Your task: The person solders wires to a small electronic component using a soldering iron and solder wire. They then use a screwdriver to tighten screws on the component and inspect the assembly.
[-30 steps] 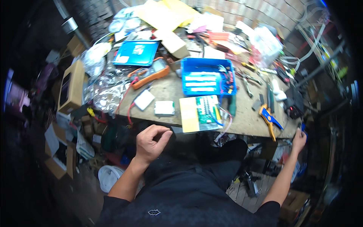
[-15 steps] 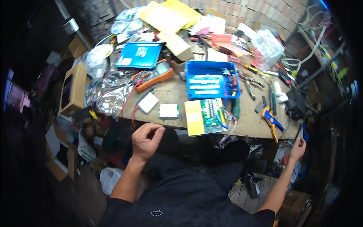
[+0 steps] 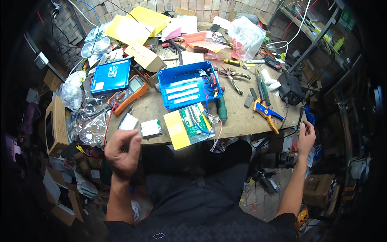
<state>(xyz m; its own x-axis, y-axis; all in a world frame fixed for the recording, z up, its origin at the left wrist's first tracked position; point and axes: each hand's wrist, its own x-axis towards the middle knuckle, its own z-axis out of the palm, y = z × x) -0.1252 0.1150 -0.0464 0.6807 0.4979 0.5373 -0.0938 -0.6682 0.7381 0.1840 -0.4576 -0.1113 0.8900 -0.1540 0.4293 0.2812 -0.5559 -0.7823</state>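
My left hand (image 3: 123, 155) hovers just off the table's front edge, its fingers curled in and the thumb against them; I see nothing in it. Nearest to it are a white block (image 3: 129, 122) and a white-topped small board (image 3: 150, 128). My right hand (image 3: 306, 139) is at the front right corner, fingers closed at the lower end of a thin black stick-shaped tool (image 3: 301, 116). Between the hands, a green circuit board (image 3: 193, 119) with a yellow sheet (image 3: 175, 129) and loose wires lies before an open blue box (image 3: 161, 90) holding white strips and wiring.
An orange multimeter (image 3: 128, 94) and a blue lid (image 3: 111, 76) lie at left. Blue-orange wire strippers (image 3: 267, 115), pliers (image 3: 234, 82), a green-handled screwdriver (image 3: 222, 109) and a black power box (image 3: 291, 88) stand at right. Yellow envelopes (image 3: 133, 30) and plastic bags fill the back.
The view has swung, so the table's things sit further left in it. My left hand has moved left and its thumb now points up. My right hand stays by the black tool.
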